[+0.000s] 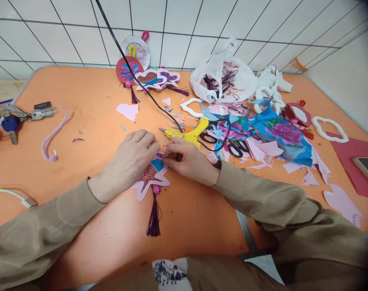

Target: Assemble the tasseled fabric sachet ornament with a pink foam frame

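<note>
A pink cloud-shaped paper ornament (152, 178) with a patterned blue and red centre lies on the orange table (89, 121), and a dark purple tassel (154, 218) hangs from its near end. My left hand (135, 155) rests closed on its upper left part and presses it down. My right hand (185, 157) pinches the ornament's upper right edge with fingers together. Just beyond my hands lies a yellow glue gun (191, 133) with a black cord.
Black scissors (235, 147), flowered fabric and pink paper scraps (271, 137) crowd the right. A white plastic bag (223, 76) and finished ornaments (147, 74) sit at the back. Keys (29, 115) and a pink strip (53, 135) lie left, a white foam ring (329, 129) right.
</note>
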`<state>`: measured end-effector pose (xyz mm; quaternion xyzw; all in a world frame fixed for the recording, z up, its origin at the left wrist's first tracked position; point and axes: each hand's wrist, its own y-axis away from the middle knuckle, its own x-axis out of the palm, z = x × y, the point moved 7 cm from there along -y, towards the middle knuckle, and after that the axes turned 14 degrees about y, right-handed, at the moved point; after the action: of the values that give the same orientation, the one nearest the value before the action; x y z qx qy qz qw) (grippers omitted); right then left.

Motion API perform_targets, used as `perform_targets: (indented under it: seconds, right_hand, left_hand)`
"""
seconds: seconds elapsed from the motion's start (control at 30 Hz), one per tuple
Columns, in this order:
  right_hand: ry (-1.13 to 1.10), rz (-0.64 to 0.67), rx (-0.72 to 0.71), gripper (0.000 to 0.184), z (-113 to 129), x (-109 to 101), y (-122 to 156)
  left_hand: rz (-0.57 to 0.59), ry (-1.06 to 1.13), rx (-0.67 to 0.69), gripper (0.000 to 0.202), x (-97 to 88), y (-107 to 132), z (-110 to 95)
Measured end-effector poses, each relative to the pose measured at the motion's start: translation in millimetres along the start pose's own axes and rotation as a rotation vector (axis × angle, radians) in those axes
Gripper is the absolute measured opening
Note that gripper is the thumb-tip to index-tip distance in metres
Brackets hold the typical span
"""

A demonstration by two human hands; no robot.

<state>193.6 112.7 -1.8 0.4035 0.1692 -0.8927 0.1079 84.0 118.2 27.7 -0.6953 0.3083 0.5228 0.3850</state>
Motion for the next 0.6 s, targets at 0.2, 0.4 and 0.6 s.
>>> perform_targets:
  seconds: [0.2,0.4,0.6]
  right_hand:
    - [-0.18,0.096,0.12,0.013,-8,6,0]
    - [-0.183,0.104,0.143,0.012,-11,7,-2]
    - [-0.142,0.093,0.123,0.011,-9,5,-1]
  left_hand:
    - [0.211,-0.038,-0.07,0.012,2.4,1,-7]
    - [0.297,0.071,-0.065,0.007,5.5,4,-9]
    - [0.224,0.207,0.002,0.027,7.9,6,-12]
